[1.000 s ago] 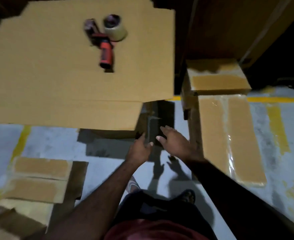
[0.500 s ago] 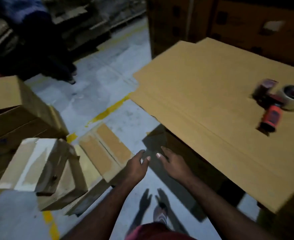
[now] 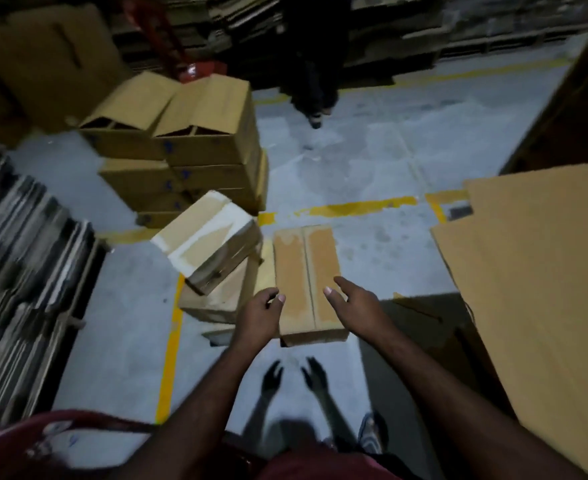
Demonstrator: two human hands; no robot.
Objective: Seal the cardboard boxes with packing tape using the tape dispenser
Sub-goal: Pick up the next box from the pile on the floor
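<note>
Floor [image 3: 372, 161] has replaced desk [image 3: 545, 289] and dispenser mid-frame; my left hand [image 3: 259, 315] and right hand [image 3: 358, 306], spread empty, flank the next box [image 3: 306, 271].

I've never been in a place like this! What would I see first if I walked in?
Probably the two open hands, the left hand and the right hand, reaching toward a taped box lying on the grey floor in the middle. Just left of it, a tilted box with whitish tape sits crooked on a lower box. A big cardboard sheet fills the right side.
</note>
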